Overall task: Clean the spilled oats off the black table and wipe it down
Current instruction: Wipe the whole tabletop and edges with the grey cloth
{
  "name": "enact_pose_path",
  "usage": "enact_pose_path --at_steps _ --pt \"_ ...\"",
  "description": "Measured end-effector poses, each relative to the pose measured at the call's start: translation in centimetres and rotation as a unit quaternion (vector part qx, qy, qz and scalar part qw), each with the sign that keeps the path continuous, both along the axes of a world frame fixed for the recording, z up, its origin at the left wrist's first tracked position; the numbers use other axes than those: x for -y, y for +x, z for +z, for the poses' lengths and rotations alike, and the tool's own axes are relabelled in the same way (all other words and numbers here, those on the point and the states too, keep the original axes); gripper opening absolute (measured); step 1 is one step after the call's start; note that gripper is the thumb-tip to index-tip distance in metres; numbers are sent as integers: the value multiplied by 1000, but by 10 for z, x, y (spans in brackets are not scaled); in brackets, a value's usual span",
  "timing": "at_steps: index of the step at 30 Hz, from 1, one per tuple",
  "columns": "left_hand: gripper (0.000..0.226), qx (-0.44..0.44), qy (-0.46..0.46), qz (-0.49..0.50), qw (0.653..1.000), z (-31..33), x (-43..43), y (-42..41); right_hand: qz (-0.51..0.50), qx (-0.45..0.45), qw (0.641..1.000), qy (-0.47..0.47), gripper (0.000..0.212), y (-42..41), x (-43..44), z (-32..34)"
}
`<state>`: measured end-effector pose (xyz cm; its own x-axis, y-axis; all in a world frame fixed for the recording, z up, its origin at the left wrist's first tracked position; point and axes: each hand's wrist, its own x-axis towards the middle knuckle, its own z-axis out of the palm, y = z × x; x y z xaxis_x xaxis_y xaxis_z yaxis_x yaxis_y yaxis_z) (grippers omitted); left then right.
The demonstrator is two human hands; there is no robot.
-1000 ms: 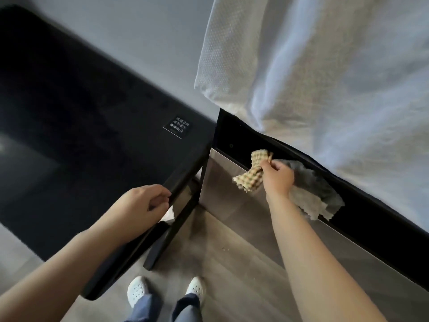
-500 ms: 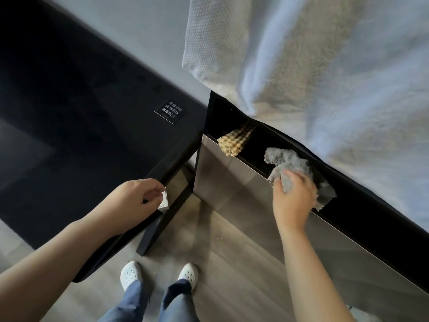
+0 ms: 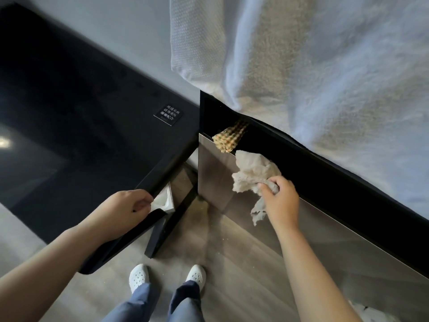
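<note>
Head view: grey rag (image 3: 253, 173) between fingers (image 3: 270, 185) of right hand (image 3: 282, 202).

Glossy black table (image 3: 81, 126) is spreading toward nine o'clock, white tray (image 3: 165, 201) peeking under its near edge; crumpled grey cloth (image 3: 253, 173) is hanging at three o'clock.

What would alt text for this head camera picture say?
Seen from above, a person's right hand grips a crumpled grey cloth beside a bed frame, where a checked yellow cloth lies. The left hand holds a white piece at the edge of the black table.
</note>
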<state>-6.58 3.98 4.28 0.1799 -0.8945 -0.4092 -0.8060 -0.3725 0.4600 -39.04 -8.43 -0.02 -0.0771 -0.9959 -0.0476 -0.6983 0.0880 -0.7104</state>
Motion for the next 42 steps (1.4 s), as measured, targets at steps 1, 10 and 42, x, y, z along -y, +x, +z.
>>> enact_pose_path --at_steps 1,10,42 --pt "15 -2 -2 6 1000 2 -4 2 10 24 1000 4 17 10 -10 5" --pt "13 -18 20 53 998 -5 -43 44 64 97 982 146 26 91 -57 21" --pt "24 -85 -40 -29 995 -67 91 252 152 -282 947 5 67 319 56 -104"
